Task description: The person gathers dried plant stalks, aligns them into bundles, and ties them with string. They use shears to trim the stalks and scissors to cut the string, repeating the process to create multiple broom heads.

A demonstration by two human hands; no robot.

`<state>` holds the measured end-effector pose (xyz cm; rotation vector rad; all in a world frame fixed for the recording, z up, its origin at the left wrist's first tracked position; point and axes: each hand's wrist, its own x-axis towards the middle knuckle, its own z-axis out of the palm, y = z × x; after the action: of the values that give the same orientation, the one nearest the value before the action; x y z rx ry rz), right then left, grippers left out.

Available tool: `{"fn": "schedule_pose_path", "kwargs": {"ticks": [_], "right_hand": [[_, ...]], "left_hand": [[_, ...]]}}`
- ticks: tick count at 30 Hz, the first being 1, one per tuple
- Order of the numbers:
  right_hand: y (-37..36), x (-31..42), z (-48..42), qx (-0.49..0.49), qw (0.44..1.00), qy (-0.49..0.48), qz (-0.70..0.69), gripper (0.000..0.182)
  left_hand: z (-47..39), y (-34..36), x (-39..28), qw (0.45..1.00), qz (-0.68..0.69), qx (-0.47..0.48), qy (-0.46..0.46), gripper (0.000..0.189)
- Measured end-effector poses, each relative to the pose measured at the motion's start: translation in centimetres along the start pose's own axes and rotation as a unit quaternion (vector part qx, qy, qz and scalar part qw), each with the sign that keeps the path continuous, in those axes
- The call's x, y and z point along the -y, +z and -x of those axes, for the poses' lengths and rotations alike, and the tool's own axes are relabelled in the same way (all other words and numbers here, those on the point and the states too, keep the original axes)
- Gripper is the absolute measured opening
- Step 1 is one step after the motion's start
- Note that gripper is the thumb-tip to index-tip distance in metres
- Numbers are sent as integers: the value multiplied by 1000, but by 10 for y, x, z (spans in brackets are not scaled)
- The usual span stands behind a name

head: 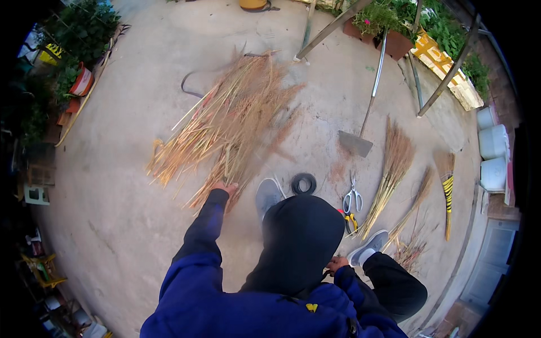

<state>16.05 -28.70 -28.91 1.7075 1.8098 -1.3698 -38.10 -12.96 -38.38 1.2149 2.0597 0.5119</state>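
Observation:
My left hand point(225, 188) grips the stem end of a bundle of dry broom stalks point(232, 158), its brushy heads pointing away from me and partly blurred. Beside it lies a larger heap of the same stalks point(211, 114) on the concrete. My right hand point(337, 264) is bent low by my knee, close to my right shoe point(368, 248); what its fingers hold is hidden. A roll of black strapping point(303, 184) lies ahead of my knee. Scissors point(352, 198) with pale handles and yellow-and-black pliers point(350, 221) rest to its right.
On the right lie a sorted stalk bundle point(391, 162), a thinner one point(416, 196) and a hand broom bound in yellow and black point(448, 190). A long-handled hoe point(357, 143) leans on a planter point(395, 44). Metal posts point(331, 29) stand at the back.

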Motion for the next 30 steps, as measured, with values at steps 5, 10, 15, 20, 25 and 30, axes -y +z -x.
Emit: {"fn": "schedule_pose_path", "kwargs": {"ticks": [5, 10, 15, 20, 25, 30], "right_hand": [[8, -19, -9, -12, 994, -12, -108, 21], [15, -41, -16, -111, 940, -274, 171, 30], [-3, -33, -17, 9, 949, -223, 221, 35], [10, -35, -13, -40, 985, -102, -130, 15], [8, -44, -15, -86, 956, -277, -51, 15], [-9, -20, -25, -63, 988, -125, -67, 17]], "left_hand": [[9, -14, -8, 917, 336, 174, -126, 34], [33, -50, -52, 801, 497, 261, -206, 22], [15, -16, 27, 922, 372, 38, -100, 24], [41, -50, -41, 939, 339, -51, -40, 25], [30, -57, -11, 961, 274, 9, -44, 21], [48, -93, -46, 855, 517, 28, -36, 28]]}}
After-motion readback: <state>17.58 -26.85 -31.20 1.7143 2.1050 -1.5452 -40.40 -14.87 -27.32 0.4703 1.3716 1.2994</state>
